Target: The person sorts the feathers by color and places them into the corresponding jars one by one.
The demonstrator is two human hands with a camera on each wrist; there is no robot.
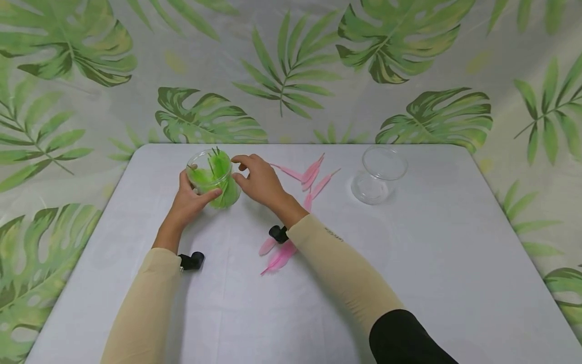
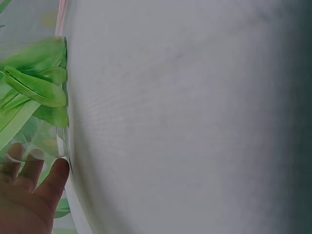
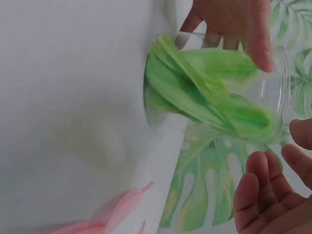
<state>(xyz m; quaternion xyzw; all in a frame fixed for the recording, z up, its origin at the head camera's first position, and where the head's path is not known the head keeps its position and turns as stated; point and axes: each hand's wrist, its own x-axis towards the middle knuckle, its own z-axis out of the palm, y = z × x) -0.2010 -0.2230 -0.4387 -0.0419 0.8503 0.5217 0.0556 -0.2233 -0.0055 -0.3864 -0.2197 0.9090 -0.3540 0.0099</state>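
Observation:
A clear glass jar with several green feathers inside stands at the back left of the white table, some quills poking above its rim. My left hand grips it from the left, thumb across the front and fingers round the far side. Just right of the rim is my right hand, its fingers loosely bent, thumb and forefinger apart with nothing between them. In the right wrist view its fingertips are beside the jar's mouth. The left wrist view catches the left fingers low along the glass.
Several pink feathers lie right of the right hand, and more pink feathers lie under the right forearm. A second clear glass jar, with no feathers in it, stands at the back right. Leaf-patterned cloth rises behind the table.

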